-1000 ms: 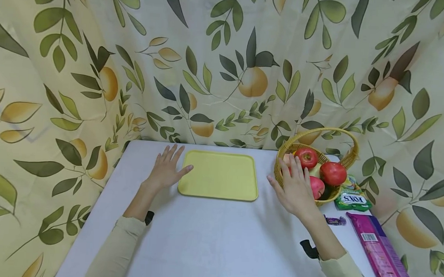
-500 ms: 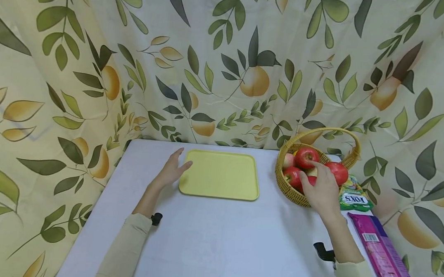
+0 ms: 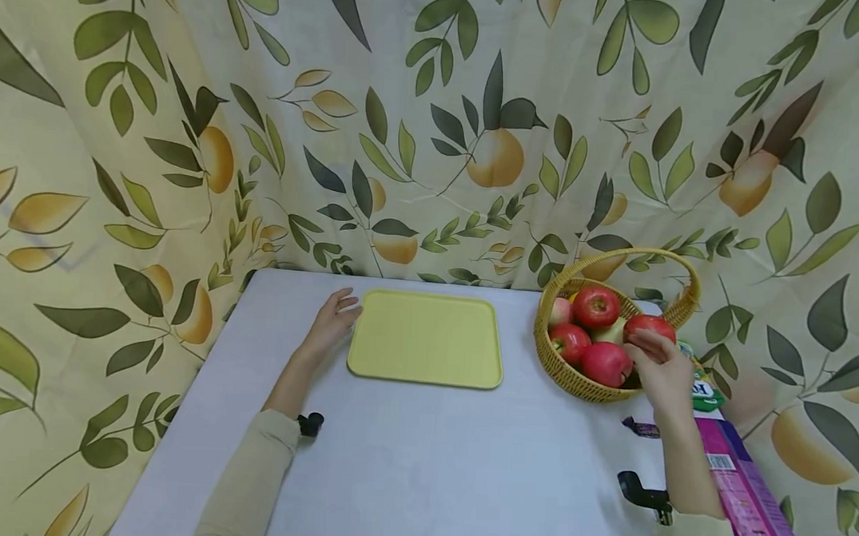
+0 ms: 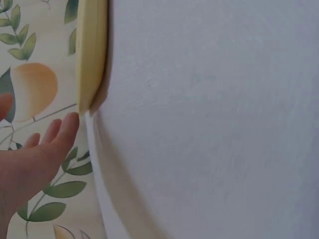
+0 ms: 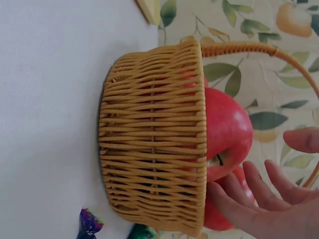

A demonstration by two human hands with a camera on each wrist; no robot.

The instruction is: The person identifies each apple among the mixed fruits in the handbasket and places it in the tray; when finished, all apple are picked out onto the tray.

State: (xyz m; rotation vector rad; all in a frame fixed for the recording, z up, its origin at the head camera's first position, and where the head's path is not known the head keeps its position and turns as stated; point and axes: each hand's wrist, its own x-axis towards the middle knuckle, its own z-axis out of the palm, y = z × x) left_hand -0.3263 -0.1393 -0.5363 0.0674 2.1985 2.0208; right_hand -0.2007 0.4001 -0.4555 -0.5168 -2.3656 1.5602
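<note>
Securing the red apple [image 3: 650, 321] inside the basket [image 3: 567, 373] at its right side would likely require the right hand [image 3: 665, 376], fingers extended and gripping nothing, to encircle it fully, the left hand [image 3: 329, 325] being relaxed, unladen, beside the tray [image 3: 426, 340].

Plain pale-beige slvs [image 3: 247, 477], sm. blk wrist cams [image 3: 311, 424]

Tray [image 3: 426, 337] left of basket [image 3: 567, 376]

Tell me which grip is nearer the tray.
Left. The left grip is beside the tray, at its left end; the right grip is at the basket, beyond the tray's right end.
</note>
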